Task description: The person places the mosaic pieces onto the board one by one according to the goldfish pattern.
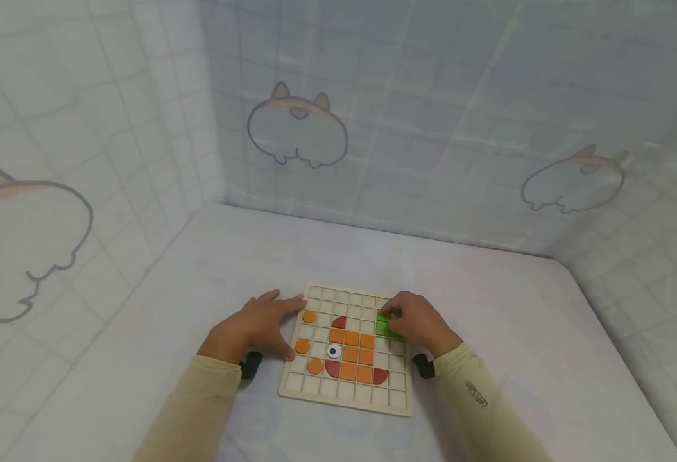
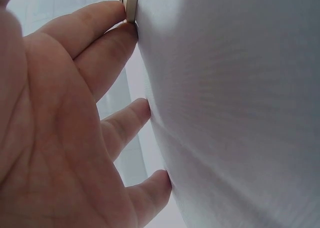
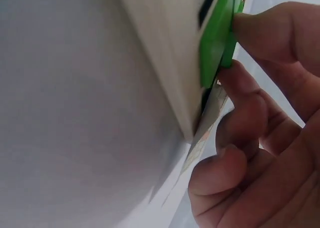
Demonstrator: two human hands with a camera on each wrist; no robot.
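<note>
A pale wooden grid board (image 1: 344, 405) lies on the white surface. At its far right side my right hand (image 1: 421, 324) pinches a green tile (image 3: 230, 48) between thumb and fingertip. Another green tile (image 1: 382, 328) shows beside those fingers. The remaining right fingers are curled in the right wrist view. My left hand (image 1: 260, 324) is spread along the board's left edge, thumb and fingertips at the rim, other fingertips on the surface. In the grid sit several orange square tiles (image 1: 351, 354), a white eye tile (image 1: 334, 351), red rounded-corner tiles (image 1: 339, 322) and orange round pieces (image 1: 309, 317).
White fabric walls (image 1: 407, 115) with a grid print and cartoon animals enclose the surface at the back and both sides. A black wrist camera (image 1: 251, 364) sits by the left wrist, another (image 1: 423, 366) by the right.
</note>
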